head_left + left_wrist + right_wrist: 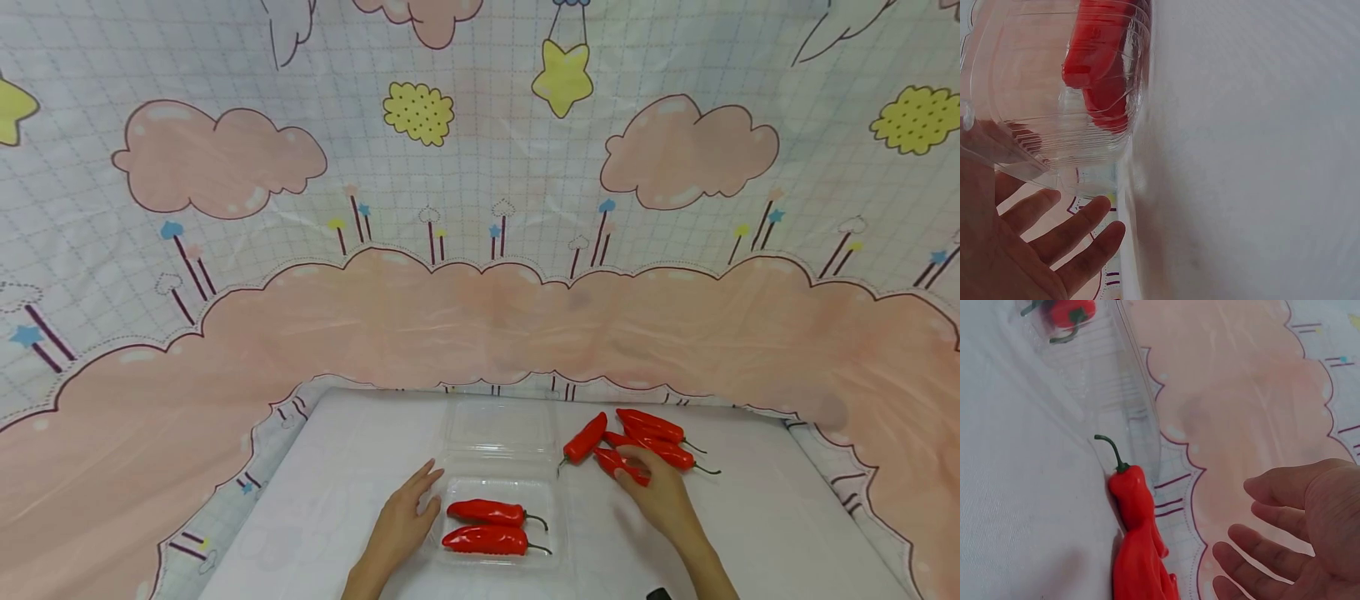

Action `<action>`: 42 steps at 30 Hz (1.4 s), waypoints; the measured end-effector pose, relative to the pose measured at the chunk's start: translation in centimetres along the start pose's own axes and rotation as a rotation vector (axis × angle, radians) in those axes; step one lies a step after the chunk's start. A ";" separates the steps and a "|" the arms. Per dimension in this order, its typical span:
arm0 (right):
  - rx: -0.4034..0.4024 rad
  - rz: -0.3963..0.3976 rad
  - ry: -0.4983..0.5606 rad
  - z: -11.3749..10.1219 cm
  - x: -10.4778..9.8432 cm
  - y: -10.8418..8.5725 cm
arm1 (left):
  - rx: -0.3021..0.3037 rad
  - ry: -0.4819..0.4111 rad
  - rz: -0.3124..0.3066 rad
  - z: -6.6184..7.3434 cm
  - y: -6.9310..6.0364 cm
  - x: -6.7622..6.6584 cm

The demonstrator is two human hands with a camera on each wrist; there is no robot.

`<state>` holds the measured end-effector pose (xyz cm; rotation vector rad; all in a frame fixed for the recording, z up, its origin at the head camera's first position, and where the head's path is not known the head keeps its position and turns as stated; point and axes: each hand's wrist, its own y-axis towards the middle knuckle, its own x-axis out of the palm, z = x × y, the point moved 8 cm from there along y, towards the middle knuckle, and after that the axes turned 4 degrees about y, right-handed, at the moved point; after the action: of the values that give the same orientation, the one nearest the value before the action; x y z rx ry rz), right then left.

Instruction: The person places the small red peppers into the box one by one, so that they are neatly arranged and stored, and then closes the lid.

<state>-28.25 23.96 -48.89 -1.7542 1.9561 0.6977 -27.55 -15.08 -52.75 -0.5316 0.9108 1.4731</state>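
Observation:
Two red peppers (486,540) with green stems lie side by side in the base of a clear plastic container (501,485). My left hand (405,517) is at the container's left edge, fingers loosely spread; in the left wrist view, the hand (1047,244) has its thumb partly hidden behind the clear wall (1022,94). Over a red pepper (609,460) in the loose group on the right is my right hand (663,496), thumb and fingers apart. The right wrist view shows this hand (1291,537) with spread fingers holding nothing, beside the red peppers (1138,550).
The container's open lid (495,425) lies behind its base. Other loose peppers (585,438) are on the white table (360,450), right of the lid. A patterned cloth (480,325) hangs behind the table. A small dark object (658,594) shows at the bottom edge.

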 end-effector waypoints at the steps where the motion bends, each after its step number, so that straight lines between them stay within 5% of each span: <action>1: 0.002 0.001 0.000 0.1 0.0 0.0 | 0.001 0.000 0.001 0.0 0.0 0.0; 32: 0.121 -0.035 -0.073 3.9 -0.4 0.6 | 0.018 0.001 0.032 0.4 0.1 -0.1; 42: 0.113 -0.029 -0.074 4.8 -0.4 0.8 | -0.009 0.008 -0.004 0.3 0.0 0.0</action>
<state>-29.14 27.33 -52.32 -1.6632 1.8794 0.6209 -27.49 -14.85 -52.61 -0.5457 0.9093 1.4725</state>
